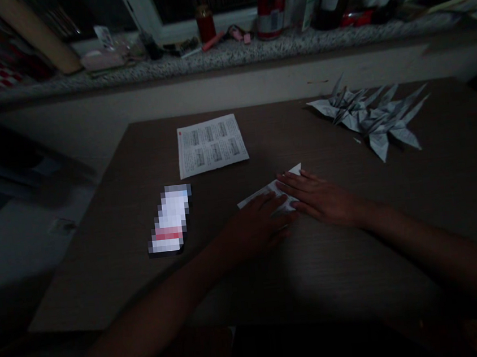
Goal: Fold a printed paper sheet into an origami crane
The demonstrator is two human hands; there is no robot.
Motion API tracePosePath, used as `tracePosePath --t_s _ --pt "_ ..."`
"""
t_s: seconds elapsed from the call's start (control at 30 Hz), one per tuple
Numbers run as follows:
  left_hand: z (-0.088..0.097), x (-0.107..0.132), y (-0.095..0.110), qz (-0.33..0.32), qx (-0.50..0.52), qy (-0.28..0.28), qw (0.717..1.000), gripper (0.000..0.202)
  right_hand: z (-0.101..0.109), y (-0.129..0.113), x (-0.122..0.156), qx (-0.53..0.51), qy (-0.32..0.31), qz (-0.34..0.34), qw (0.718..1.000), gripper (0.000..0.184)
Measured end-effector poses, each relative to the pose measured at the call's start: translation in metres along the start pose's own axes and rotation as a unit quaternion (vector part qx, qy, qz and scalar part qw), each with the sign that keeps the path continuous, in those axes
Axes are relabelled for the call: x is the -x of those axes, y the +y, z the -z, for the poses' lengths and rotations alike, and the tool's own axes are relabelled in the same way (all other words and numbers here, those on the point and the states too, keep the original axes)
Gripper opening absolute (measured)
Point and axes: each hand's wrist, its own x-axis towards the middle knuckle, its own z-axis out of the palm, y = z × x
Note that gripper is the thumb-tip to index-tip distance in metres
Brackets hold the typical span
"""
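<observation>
A folded piece of printed paper [261, 192], triangular in outline, lies on the table under both hands. My left hand [260, 221] rests on its near left part, fingers stretched out and pointing right. Across the right part lies my right hand [319, 195], flat with its fingers extended towards the left. The fingertips of the two hands come close together over the paper, hiding its middle. Dim light leaves the paper's print and its fold lines hard to make out.
A printed sheet [213, 145] lies behind the folded paper. Left of my hands is a lit phone [170, 220], its screen blurred. Several folded paper cranes [374, 113] are heaped at the back right of the table [118, 214]. Beyond, jars and bottles stand on a granite sill [225, 56].
</observation>
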Motion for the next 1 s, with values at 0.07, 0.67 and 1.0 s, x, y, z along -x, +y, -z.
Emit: tracePosePath --t_s 0.07,0.67,1.0 --pt "-0.001 0.0 0.0 -0.002 -0.007 -0.004 1.0 0.045 -0.002 0.003 0.001 0.007 -0.011 0.0 1.0 0.064" --pt "-0.003 0.0 -0.004 0.001 -0.007 0.008 1.0 0.042 0.007 0.044 -0.001 0.073 -0.004 -0.122 0.99 0.075" --pt "0.002 -0.003 -0.007 -0.005 0.02 -0.016 1.0 0.038 0.01 0.017 0.005 0.048 0.05 -0.063 0.996 0.063"
